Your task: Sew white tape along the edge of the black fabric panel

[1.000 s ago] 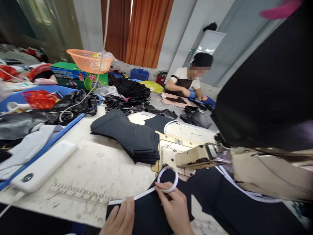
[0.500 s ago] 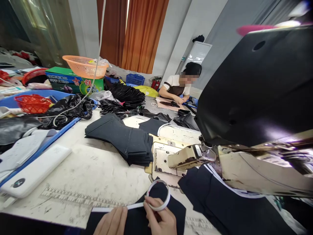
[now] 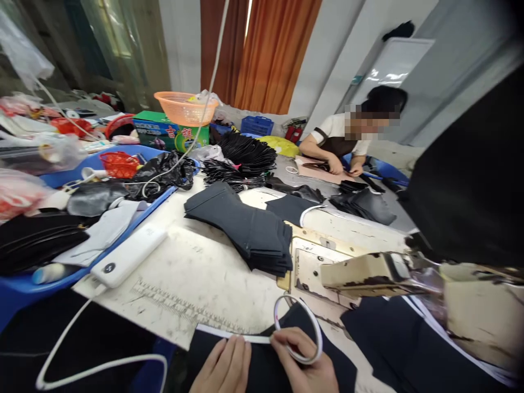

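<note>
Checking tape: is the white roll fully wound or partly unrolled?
Partly unrolled: a strip runs along the dark cloth to the right hand holding the roll.

Worktable (image 3: 204, 262): off-white, scuffed, ruler markings (image 3: 184, 308) toward the front
Left side: white oblong device (image 3: 129, 256), cable attached
Middle: stack of dark pieces (image 3: 241, 224)
Behind the stack: white-edged piece (image 3: 286, 206)
Near edge: dark fabric panel (image 3: 262, 368), white strip (image 3: 216, 332) along its border

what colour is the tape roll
The tape roll is white, as the head view shows.
</note>
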Demonstrator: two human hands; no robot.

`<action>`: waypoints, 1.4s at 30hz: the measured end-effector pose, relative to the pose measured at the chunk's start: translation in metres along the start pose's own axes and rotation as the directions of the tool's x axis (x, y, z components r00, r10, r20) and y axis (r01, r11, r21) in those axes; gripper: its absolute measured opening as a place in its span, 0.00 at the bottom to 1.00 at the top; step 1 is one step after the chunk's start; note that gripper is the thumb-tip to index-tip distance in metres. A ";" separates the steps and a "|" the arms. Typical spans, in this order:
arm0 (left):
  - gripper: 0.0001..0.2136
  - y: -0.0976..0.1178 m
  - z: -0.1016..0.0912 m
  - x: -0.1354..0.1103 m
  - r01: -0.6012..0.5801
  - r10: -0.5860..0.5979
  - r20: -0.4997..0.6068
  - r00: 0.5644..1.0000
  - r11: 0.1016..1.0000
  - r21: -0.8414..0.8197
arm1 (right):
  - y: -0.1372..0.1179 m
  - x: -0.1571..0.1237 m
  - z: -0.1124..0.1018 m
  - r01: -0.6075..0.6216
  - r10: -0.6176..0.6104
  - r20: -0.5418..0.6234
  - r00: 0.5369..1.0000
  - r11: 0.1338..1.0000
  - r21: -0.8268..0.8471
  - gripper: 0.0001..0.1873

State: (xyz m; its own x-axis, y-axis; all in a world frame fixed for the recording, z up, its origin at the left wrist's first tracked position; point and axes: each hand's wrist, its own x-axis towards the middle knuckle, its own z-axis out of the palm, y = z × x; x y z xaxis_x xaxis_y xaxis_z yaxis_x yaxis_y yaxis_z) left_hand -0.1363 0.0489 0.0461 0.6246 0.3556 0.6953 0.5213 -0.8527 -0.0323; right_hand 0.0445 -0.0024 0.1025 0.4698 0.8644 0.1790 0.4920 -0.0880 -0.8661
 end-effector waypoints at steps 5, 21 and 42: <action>0.19 -0.001 0.002 0.001 -0.008 0.008 0.008 1.000 1.000 0.021 | 0.010 0.005 -0.004 0.019 -0.017 0.015 1.000 0.992 -0.125 0.06; 0.18 0.007 0.009 0.012 0.033 -0.036 0.039 0.999 0.996 0.080 | 0.001 0.013 -0.007 0.014 -0.014 0.000 1.000 0.976 -0.219 0.08; 0.13 0.020 0.010 0.023 0.133 -0.139 0.112 0.984 0.989 0.059 | 0.007 0.025 -0.005 -0.084 0.109 0.079 0.991 0.959 -0.269 0.11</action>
State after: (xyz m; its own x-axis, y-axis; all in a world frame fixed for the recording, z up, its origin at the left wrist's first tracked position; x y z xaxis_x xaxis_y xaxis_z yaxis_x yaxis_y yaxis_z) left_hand -0.1054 0.0437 0.0538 0.6070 0.5113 0.6084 0.6331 -0.7738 0.0186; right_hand 0.0633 0.0163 0.1031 0.4614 0.8860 0.0466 0.6299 -0.2901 -0.7204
